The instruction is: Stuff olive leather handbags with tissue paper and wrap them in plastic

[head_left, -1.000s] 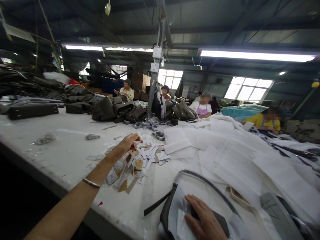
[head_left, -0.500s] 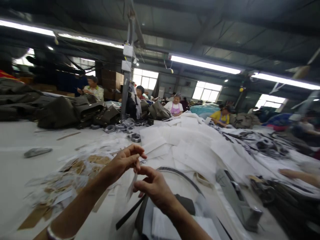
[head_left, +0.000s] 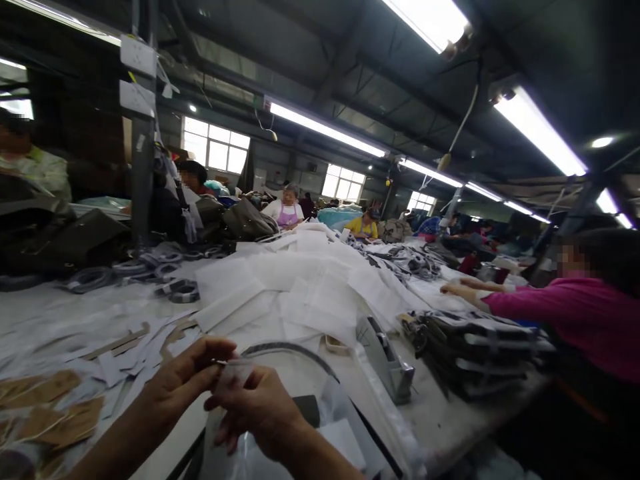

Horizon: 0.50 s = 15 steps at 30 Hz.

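Observation:
My left hand [head_left: 187, 375] and my right hand [head_left: 255, 407] meet low in the view, both pinching a small white paper slip [head_left: 234, 371] between thumb and fingers. Under them lies a clear plastic sheet [head_left: 260, 447] over a dark bag part with a curved dark strap [head_left: 295, 350]. To the left, brown and white paper slips [head_left: 60, 407] lie scattered on the white table [head_left: 440, 427].
A grey tape dispenser [head_left: 385, 357] stands right of my hands. White fabric sheets [head_left: 310, 287] pile across the middle. A stack of dark bag parts [head_left: 475, 347] sits at the right, where a person in a pink sleeve [head_left: 565, 313] reaches in. Tape rolls [head_left: 183, 291] and dark bags [head_left: 75, 240] lie far left.
The view has swung right and up. My hands have come closer together and lower, both now pinching the white slip. A person in pink has come into view at the right.

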Each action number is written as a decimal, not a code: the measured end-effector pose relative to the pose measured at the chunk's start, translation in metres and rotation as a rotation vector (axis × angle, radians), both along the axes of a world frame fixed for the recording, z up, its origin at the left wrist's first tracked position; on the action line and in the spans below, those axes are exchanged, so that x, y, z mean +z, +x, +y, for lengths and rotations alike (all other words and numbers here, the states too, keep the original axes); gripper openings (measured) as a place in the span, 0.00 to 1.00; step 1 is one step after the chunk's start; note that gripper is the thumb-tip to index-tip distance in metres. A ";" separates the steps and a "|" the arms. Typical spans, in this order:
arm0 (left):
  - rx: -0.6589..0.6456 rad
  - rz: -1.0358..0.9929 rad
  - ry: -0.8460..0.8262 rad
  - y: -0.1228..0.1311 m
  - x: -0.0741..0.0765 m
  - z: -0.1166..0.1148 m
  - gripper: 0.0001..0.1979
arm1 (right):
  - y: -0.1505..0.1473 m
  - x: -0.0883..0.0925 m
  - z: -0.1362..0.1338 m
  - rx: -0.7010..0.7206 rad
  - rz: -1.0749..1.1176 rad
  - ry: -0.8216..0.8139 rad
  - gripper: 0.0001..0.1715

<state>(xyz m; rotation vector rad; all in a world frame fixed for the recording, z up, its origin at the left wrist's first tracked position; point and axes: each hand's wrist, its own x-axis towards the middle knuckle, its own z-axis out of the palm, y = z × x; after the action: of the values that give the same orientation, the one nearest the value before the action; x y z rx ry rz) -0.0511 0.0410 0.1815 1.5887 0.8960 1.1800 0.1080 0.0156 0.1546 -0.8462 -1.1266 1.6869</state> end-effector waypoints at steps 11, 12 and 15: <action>0.201 0.238 0.203 0.009 -0.006 0.005 0.20 | 0.017 0.004 -0.006 0.044 0.041 -0.055 0.42; 0.206 0.231 0.209 0.011 -0.007 0.004 0.19 | 0.020 0.004 -0.007 0.052 0.052 -0.049 0.43; 0.200 0.207 0.220 0.018 -0.006 -0.001 0.19 | 0.030 0.002 -0.013 0.090 0.051 -0.015 0.44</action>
<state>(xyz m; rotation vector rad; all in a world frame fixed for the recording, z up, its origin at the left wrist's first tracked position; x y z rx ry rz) -0.0326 0.0401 0.1753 1.8579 1.1099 1.3060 0.1379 0.0028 0.1569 -0.7683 -1.1330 1.7830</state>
